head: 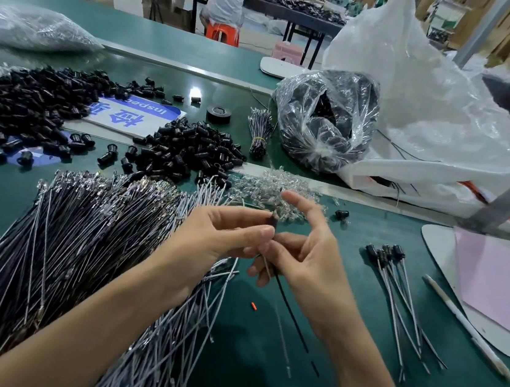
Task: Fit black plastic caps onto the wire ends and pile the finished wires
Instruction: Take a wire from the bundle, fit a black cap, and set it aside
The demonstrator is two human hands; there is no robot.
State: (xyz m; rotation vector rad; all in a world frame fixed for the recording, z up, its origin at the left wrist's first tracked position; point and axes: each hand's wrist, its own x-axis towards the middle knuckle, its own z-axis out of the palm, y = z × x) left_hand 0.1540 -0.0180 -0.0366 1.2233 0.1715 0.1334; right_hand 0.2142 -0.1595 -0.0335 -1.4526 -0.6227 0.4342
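Observation:
My left hand (222,237) pinches a small black cap (273,219) between thumb and fingertips. My right hand (303,257) grips a black and white wire pair (285,303) just below the cap, its forefinger raised straight. The wire hangs down toward me over the green table. A big heap of uncapped wires (63,250) lies under my left forearm. Loose black caps (188,149) lie in a pile beyond my hands, with a larger heap (33,101) at the far left. A few finished capped wires (396,291) lie at the right.
Clear LED parts (267,185) lie just beyond my hands. A bag of black parts (326,121) and a large white bag (433,118) stand at the back right. A pen (468,329), pink paper (499,287), a tape roll (218,113) and a tied wire bundle (259,132) lie around.

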